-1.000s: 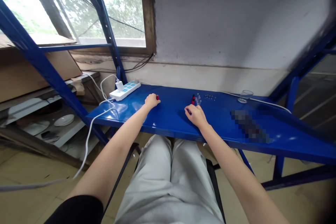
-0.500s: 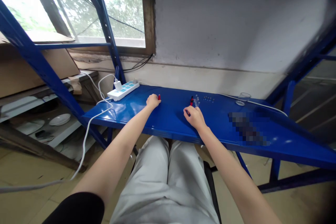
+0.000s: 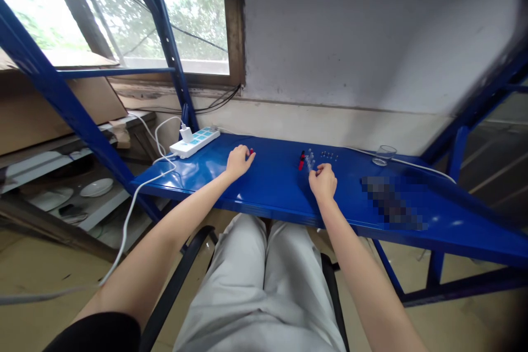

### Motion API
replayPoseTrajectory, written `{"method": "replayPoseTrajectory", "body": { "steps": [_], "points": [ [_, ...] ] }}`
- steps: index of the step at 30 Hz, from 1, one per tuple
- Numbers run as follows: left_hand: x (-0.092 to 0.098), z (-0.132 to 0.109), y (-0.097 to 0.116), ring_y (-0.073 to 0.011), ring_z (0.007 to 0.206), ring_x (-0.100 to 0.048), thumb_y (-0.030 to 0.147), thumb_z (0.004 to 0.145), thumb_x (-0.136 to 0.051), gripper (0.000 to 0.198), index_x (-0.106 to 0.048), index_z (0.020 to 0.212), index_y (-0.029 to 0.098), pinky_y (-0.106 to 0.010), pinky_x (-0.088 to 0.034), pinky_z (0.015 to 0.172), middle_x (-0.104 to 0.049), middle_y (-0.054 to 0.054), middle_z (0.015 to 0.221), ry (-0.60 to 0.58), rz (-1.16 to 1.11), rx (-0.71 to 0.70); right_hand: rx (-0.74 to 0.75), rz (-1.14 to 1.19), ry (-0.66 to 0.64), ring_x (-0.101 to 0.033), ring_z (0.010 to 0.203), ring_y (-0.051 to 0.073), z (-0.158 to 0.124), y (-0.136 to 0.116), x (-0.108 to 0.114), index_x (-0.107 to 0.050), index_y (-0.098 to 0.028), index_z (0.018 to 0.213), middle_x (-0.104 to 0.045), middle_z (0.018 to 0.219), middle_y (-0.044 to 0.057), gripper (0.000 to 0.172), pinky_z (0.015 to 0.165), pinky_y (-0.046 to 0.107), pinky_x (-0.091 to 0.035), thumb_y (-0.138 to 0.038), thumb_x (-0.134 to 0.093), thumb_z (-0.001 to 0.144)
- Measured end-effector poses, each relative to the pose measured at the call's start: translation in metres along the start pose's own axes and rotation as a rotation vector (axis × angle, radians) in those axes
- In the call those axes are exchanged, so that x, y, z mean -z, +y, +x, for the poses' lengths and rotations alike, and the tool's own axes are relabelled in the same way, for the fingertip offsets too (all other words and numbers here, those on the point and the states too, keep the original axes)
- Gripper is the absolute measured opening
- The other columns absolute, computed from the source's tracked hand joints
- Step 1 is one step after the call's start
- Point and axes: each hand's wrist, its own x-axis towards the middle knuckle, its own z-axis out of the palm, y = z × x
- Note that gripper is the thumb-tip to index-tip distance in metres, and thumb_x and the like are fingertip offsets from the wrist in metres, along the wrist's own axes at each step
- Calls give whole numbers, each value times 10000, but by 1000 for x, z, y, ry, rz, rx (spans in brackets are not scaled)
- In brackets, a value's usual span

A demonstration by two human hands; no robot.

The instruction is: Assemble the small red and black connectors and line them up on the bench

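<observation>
Over the left part of the blue tabletop (image 3: 268, 176), my left hand (image 3: 238, 161) is curled with a small red cylinder (image 3: 251, 150) between thumb and fingertips. Most of that cylinder is hidden by the hand. My right hand (image 3: 324, 181) is closed in a pinch just in front of a group of small clear tubes (image 3: 310, 157). What its fingertips hold, if anything, is too small to make out. Beside the tubes, on their left, are small red-and-black pieces (image 3: 301, 160). Several tiny pin-like parts (image 3: 330, 156) stand in a row behind my right hand.
A white power strip (image 3: 194, 143) with a plugged-in charger lies at the table's left back, its cable hanging down. A clear glass cup (image 3: 384, 155) stands at the right back near a white cord. A blurred dark object (image 3: 390, 203) lies at right. Blue frame posts flank the table.
My right hand has moved right, from in front of the red-and-black pieces to in front of the clear tubes. My left hand stays by the red cylinder, its thumb and fingers shifted slightly.
</observation>
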Motion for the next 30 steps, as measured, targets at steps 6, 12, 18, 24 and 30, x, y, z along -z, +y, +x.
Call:
{"method": "replayPoseTrajectory", "body": {
  "steps": [6, 12, 18, 24, 30],
  "points": [
    [6, -16, 56, -217, 990, -511, 305, 914, -291, 355, -523, 1140, 160, -343, -327, 878, -561, -131, 1107, -254, 63, -660, -41, -122, -167, -536, 908, 278, 10, 13, -13, -600, -164, 865, -621, 921, 133, 186, 733, 377, -368, -289, -519, 753],
    [-25, -21, 110, -231, 1094, -467, 258, 910, -278, 500, -229, 1407, 231, -344, -363, 848, -400, -108, 1370, -238, 25, -546, -38, -184, -228, -555, 936, 286, 22, 16, -18, -644, -159, 902, -619, 973, 161, 263, 758, 406, -396, -356, -561, 748],
    [-52, -13, 131, -259, 1123, -446, 167, 880, -315, 498, -298, 1374, 224, -397, -370, 867, -377, -114, 1385, -301, 15, -374, -133, -227, -378, -578, 979, 290, 38, 6, -13, -662, -190, 931, -643, 992, 138, 272, 768, 395, -411, -358, -604, 724],
    [-56, -7, 136, -225, 957, -529, 150, 880, -362, 263, -541, 1072, 153, -363, -379, 819, -569, -120, 1077, -165, -18, -315, -125, -208, -342, -595, 920, 266, 36, 6, -17, -659, -208, 846, -666, 922, 110, 176, 755, 376, -392, -329, -571, 753],
    [-53, -6, 122, -190, 892, -546, 223, 863, -474, 104, -559, 894, 172, -317, -396, 767, -608, -62, 947, -46, -267, -136, 94, -251, -226, -586, 821, 225, 24, 7, -20, -621, -180, 759, -658, 843, 100, 130, 738, 355, -364, -264, -526, 787]
  ]
}}
